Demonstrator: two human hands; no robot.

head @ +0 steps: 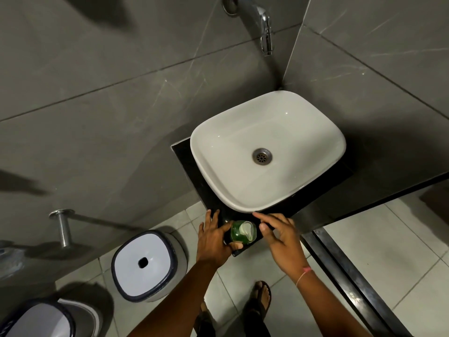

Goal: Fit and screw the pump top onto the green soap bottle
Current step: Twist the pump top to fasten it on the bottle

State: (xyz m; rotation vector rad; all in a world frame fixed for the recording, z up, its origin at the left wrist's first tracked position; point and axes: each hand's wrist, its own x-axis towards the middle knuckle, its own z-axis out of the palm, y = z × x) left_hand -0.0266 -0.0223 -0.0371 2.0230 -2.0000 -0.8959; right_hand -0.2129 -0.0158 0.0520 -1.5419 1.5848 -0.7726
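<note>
The green soap bottle (237, 235) stands upright on the front corner of the black counter (187, 156), seen from above. A clear white pump top (246, 230) sits on its neck, nozzle pointing toward me. My left hand (213, 235) wraps the bottle's left side, thumb against its near edge. Just to the right of the bottle hovers my right hand (279, 233), fingers spread and apart from the pump, holding nothing.
A white basin (213, 132) with a metal drain fills the counter behind the bottle. A chrome tap (266, 32) juts from the grey tiled wall above. Two white lidded bins (145, 263) stand on the floor at left. My sandalled feet are below.
</note>
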